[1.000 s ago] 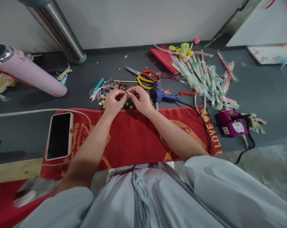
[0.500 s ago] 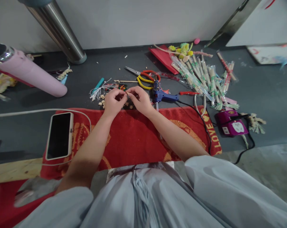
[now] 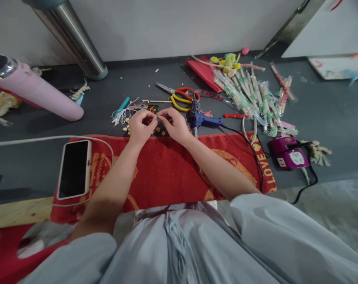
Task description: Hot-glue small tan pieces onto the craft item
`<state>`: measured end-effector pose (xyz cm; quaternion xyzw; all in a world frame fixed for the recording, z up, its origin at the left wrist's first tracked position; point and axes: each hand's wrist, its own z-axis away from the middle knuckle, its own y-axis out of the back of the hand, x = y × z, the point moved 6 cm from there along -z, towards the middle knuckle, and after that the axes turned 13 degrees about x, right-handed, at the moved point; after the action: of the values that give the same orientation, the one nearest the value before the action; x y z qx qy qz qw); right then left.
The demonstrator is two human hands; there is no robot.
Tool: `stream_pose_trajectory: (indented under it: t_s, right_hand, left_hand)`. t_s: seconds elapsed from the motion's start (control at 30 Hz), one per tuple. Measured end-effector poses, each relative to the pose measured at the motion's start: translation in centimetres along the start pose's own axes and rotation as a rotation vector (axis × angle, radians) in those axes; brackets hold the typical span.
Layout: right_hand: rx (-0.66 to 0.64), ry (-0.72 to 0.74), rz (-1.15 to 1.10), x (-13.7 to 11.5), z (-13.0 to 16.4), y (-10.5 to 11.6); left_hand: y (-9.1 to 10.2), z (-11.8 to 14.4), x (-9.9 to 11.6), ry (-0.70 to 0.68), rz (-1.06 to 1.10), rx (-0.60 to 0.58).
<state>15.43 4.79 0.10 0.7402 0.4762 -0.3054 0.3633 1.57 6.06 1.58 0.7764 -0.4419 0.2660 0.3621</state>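
While your left hand (image 3: 141, 125) and right hand (image 3: 175, 125) meet above the red towel's (image 3: 167, 173) far edge, your grip is a two-handed fingertip pinch on a tiny piece (image 3: 158, 118) — too small to identify. Pale bits (image 3: 126, 129) lie near your left hand; blue glue gun (image 3: 207, 120) sits right of your right hand — scissors (image 3: 177, 94) beyond.

A loose, pale grey-blue garment (image 3: 143, 252) with 2 full sleeves (image 3: 285, 232) and gathered front folds (image 3: 179, 244) leaves the hands (image 3: 142, 127) bare.
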Motion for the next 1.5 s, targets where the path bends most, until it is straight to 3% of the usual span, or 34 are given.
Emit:
stream_pose_trajectory:
  t_s: [0.3, 0.57, 0.87, 1.03, 1.5]
  right_hand:
    - [-0.010, -0.018, 0.034, 0.3, 0.0, -0.2]
    - [-0.011, -0.069, 0.025, 0.3, 0.0, -0.1]
    - [-0.008, -0.233, -0.140, 0.9, -0.1, -0.1]
    - [-0.046, -0.341, -0.270, 1.5, 0.0, -0.5]
    - [-0.052, -0.339, -0.284, 2.0, 0.0, -0.6]
  left_hand:
    - [0.3, -0.1, 0.4, -0.004, 0.051, 0.033]
    - [0.5, -0.2, -1.3, 0.175, 0.022, 0.126]
    - [0.3, -0.1, -1.8, 0.141, -0.027, 0.089]
    - [0.0, 0.1, -1.2, 0.056, 0.015, 0.044]
    - [-0.4, 0.2, -0.1, 0.021, -0.014, -0.071]
